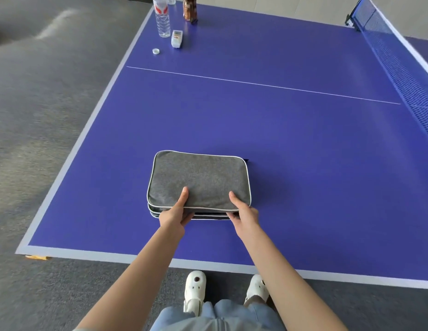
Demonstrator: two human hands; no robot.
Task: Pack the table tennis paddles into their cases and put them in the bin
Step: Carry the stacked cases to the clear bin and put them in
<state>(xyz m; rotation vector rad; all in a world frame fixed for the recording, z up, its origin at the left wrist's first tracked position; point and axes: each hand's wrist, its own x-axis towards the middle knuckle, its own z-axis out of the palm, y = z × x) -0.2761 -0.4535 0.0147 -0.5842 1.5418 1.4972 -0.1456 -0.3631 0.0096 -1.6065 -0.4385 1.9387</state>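
Observation:
A grey fabric paddle case (201, 177) with white piping lies flat on the blue table tennis table (291, 144), near the front edge. Its near long side gapes slightly, showing a dark slit. My left hand (176, 212) grips the case's near left part, thumb on top and fingers under the lid. My right hand (244, 212) grips the near right part the same way. No paddle and no bin are in view; whatever lies inside the case is hidden.
At the far left corner stand a water bottle (162, 17), a loose bottle cap (155, 51), a small white remote (176, 38) and a brown packet (190, 9). The net (399, 63) runs along the right. Grey carpet surrounds the table.

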